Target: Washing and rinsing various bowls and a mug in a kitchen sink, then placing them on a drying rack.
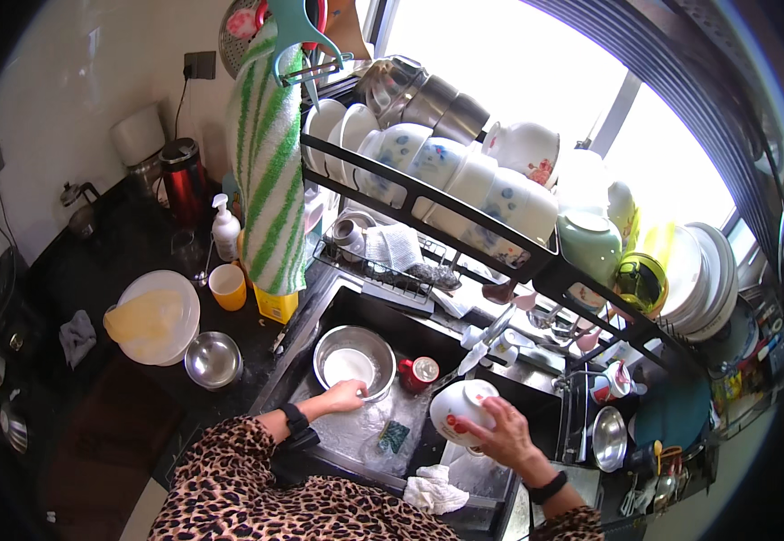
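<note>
My left hand (346, 396) is at the near rim of a stainless steel bowl (387, 351) in the left sink basin; whitish liquid or a pale dish shows inside it. A white bowl with red flowers (456, 412) is in my right hand (505, 433), tilted with its foot upward, above the divider and right basin. Just right of the steel bowl stands a red mug (419, 374). A green scouring pad (393, 437) lies on the wet floor of the left basin. The faucet (490, 331) reaches over from the back. A crumpled white cloth (436, 489) rests on the front edge.
Above the sink's back runs a black dish rack (432, 203) full of bowls and plates. A striped towel (270, 169) hangs at its left. On the left counter are a yellow cup (228, 287), a small metal bowl (213, 360) and a white plate (189, 311).
</note>
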The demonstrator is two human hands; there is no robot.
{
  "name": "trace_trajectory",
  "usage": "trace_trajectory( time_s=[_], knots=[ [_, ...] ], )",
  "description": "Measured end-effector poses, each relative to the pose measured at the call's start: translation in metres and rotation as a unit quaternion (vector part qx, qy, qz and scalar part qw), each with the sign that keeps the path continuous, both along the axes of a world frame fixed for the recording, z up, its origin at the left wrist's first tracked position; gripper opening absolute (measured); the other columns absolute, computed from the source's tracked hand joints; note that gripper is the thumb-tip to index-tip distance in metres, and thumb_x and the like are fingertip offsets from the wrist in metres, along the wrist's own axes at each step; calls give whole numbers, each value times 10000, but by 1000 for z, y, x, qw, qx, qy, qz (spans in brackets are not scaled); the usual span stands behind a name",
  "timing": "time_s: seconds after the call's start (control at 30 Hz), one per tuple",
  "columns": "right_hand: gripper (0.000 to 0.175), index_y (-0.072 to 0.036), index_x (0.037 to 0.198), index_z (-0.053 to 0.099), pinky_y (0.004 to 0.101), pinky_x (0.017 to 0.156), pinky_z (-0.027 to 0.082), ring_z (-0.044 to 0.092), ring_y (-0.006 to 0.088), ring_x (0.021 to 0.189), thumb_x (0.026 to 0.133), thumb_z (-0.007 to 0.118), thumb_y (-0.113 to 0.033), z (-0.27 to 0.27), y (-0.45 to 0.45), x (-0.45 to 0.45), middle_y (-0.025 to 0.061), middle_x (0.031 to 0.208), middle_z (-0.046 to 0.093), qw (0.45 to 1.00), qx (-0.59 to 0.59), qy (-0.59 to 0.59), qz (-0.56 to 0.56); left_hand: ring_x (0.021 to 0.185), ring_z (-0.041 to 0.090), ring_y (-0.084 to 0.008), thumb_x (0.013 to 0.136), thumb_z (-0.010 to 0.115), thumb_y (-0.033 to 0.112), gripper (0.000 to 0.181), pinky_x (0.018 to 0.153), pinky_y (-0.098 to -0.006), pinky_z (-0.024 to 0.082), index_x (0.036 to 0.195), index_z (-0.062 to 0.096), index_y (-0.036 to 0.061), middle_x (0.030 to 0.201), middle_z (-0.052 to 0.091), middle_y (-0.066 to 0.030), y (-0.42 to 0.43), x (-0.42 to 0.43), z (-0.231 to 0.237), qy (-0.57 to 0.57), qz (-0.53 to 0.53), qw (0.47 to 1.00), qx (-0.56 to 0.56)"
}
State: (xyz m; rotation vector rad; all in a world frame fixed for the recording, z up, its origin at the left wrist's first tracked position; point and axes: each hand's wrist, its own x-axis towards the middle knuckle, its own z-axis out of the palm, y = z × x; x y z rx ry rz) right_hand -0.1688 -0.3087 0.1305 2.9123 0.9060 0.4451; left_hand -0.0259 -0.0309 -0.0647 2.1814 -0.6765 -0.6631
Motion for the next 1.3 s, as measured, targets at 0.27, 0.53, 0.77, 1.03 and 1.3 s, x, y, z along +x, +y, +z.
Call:
trace_trajectory(
  time_s=[0.27,0.53,0.77,1.03,1.3],
  knots=[
    [577,-167,1016,527,393,680,456,487,358,956,499,774,-95,168,52,7,159,1111,435,980,81,-183,6,808,598,-289,696,511,46,225,733,-359,468,907,586,19,844,616,-154,66,-22,6,-74,-5,997,-24],
    [631,-148,1105,491,411,706,530,553,370,943,553,722,51,282,85,81,183,1176,429,942,-32,-325,-79,843,572,-307,734,532,100,213,749,-377,456,935,558,34,876,593,-158,112,-33,27,-118,18,990,-76],
    [603,-184,1088,533,352,738,540,517,270,996,571,711,69,312,94,156,106,1175,452,920,-189,-343,-14,904,554,-316,752,566,108,215,797,-374,442,957,565,42,946,583,-154,127,-28,43,-117,37,987,-101],
    [633,-232,1189,458,356,817,494,412,241,1139,637,720,-66,296,152,213,49,1272,375,928,-224,-297,3,909,551,-305,759,563,124,224,800,-365,438,971,555,50,940,579,-153,139,-22,49,-112,37,989,-94],
    [535,-273,1146,469,347,769,521,428,234,1134,694,680,-78,291,186,232,46,1236,407,944,-130,-301,43,914,548,-301,765,567,148,222,804,-374,434,966,554,53,940,581,-147,131,-24,33,-110,28,991,-74]
  ],
)
